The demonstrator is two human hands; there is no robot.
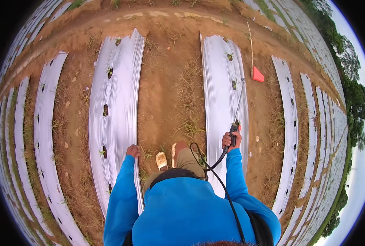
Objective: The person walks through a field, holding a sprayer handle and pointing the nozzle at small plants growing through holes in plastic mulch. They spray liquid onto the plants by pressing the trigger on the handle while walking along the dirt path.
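The step in hand seems to be holding the wand (240,98) over the sheet (217,102), its tip at two o'clock, near a hole (234,85). The right hand (232,140), between three and four o'clock, is wrapped round the wand's handle; the left hand (133,151), at eight o'clock, has curled fingers, and whether they pinch anything I cannot tell. The next move seems to call for a steady wrist and a free hose (235,215) (it loops beside the leg (188,159) and trails towards five o'clock). As for containers, the hose's source is hidden; one hole, between one and two o'clock, holds a plant (230,57).
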